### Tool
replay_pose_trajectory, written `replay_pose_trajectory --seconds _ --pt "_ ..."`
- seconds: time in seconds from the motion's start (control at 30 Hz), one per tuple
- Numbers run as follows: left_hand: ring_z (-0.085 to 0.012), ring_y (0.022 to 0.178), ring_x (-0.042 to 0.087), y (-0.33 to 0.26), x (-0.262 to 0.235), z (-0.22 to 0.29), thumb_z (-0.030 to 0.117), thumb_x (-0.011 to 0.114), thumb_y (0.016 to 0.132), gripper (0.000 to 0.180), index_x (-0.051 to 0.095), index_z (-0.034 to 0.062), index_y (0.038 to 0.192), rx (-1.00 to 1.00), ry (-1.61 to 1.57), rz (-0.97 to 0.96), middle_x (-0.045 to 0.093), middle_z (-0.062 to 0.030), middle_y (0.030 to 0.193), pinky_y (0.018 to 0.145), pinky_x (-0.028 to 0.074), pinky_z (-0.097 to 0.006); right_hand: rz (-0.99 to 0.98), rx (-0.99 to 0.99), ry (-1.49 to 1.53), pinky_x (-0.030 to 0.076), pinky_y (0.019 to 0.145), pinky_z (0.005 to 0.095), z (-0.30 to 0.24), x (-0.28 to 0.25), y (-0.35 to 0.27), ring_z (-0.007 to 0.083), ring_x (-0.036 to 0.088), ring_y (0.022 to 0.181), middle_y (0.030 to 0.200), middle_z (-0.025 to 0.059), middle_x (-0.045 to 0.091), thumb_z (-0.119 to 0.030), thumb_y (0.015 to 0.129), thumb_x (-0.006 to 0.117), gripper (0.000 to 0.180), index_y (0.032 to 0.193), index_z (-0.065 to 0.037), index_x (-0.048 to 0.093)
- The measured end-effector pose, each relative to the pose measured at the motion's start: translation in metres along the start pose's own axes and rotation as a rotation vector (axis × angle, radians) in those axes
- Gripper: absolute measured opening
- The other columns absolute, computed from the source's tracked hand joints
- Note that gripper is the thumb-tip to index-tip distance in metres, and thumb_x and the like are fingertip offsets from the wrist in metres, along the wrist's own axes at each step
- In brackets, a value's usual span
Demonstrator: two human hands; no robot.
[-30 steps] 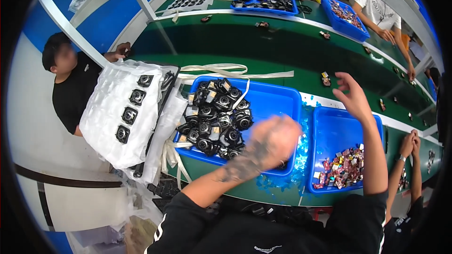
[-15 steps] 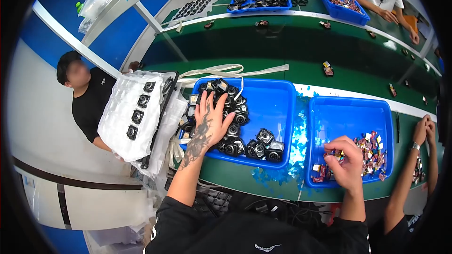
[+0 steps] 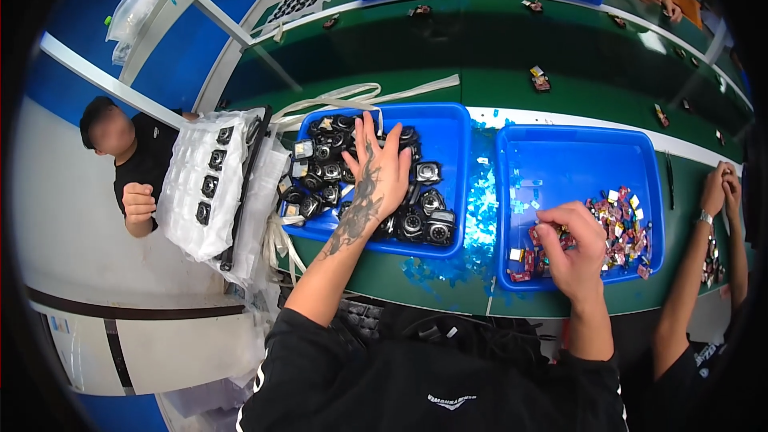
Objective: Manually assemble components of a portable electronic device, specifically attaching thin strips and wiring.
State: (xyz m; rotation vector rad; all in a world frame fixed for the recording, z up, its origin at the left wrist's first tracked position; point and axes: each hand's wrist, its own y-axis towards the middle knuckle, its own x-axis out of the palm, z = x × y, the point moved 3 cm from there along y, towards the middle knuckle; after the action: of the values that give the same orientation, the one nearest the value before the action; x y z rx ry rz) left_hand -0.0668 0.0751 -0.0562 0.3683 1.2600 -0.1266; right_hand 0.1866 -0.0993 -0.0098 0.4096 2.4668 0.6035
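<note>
My left hand (image 3: 379, 178) is open, fingers spread, palm down over a heap of small black camera-like units (image 3: 326, 174) with round lenses. These units fill the left and middle of a blue plastic tray (image 3: 448, 124); the hand covers some of them. Over the second blue tray (image 3: 576, 138), my right hand (image 3: 574, 248) is closed, thumb and fingers curled together. Whatever it may hold is hidden. Small red circuit boards with yellow and silver parts (image 3: 622, 228) lie in that tray beside and under the right hand.
Blue film scraps (image 3: 481, 192) litter the green bench between the trays. On the left, a person (image 3: 132, 152) is beside a white moulded sheet (image 3: 190, 192) holding several black units. Another person's clasped hands (image 3: 718, 192) rest at right. White straps (image 3: 344, 102) lie behind the left tray.
The view has shifted. My left hand has moved right across its tray, and the black units are spread differently. My right hand stays closed over its tray. The left co-worker's hand has come up.
</note>
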Motion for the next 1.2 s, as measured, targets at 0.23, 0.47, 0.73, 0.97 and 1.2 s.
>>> replay_pose_trajectory --seconds 0.23,0.47,0.73,0.97,1.2 --pt "-0.0274 0.114 0.053 -0.004 -0.032 0.029 0.022 0.072 0.081 0.037 0.067 0.0096 0.116 0.523 -0.051 -0.096 0.064 -0.0058 0.121 0.105 0.036 -0.043 0.119 -0.016 0.003 0.049 0.062 0.0286 0.004 -0.008 -0.006 0.0210 0.064 0.070 0.079 0.0126 0.066 0.005 0.078 0.070 0.013 0.089 0.001 0.068" --pt "-0.0350 0.107 0.060 0.016 -0.018 0.058 0.018 0.070 0.082 0.038 0.060 0.0044 0.116 0.567 0.090 -0.322 0.063 -0.0159 0.112 0.094 0.048 -0.043 0.520 0.164 0.313 0.042 0.061 0.0200 0.027 -0.024 -0.014 0.0054 0.053 0.070 0.087 0.0040 0.060 0.004 0.091 0.059 0.008 0.098 0.005 0.062" --pt "-0.0393 0.088 0.062 0.027 0.001 0.054 0.003 0.069 0.072 0.042 0.051 -0.0026 0.109 0.672 0.082 0.018 0.062 -0.0204 0.090 0.078 0.051 -0.046 0.407 0.150 0.193 0.046 0.066 0.0234 0.031 -0.026 -0.009 0.0108 0.059 0.073 0.084 0.0065 0.064 0.002 0.087 0.065 0.007 0.094 0.002 0.066" --pt "-0.0181 0.076 0.067 0.033 -0.014 0.061 0.000 0.058 0.088 0.017 0.061 -0.0003 0.104 0.259 -0.870 -0.321 0.068 -0.0113 0.093 0.072 0.055 -0.029 -0.431 0.035 -0.322 0.050 0.075 0.0397 -0.007 -0.030 -0.020 0.0313 0.061 0.085 0.086 0.0103 0.062 -0.009 0.073 0.075 0.020 0.091 -0.005 0.066" --pt "-0.0264 0.086 0.071 -0.001 -0.010 0.083 0.010 0.059 0.096 0.018 0.050 0.0008 0.108 -0.176 -1.730 -0.719 0.068 -0.0167 0.098 0.072 0.060 -0.030 -0.474 0.031 -0.517 0.048 0.076 0.0396 -0.008 -0.018 -0.025 0.0293 0.058 0.087 0.086 0.0091 0.059 -0.003 0.074 0.071 0.013 0.084 -0.004 0.063"
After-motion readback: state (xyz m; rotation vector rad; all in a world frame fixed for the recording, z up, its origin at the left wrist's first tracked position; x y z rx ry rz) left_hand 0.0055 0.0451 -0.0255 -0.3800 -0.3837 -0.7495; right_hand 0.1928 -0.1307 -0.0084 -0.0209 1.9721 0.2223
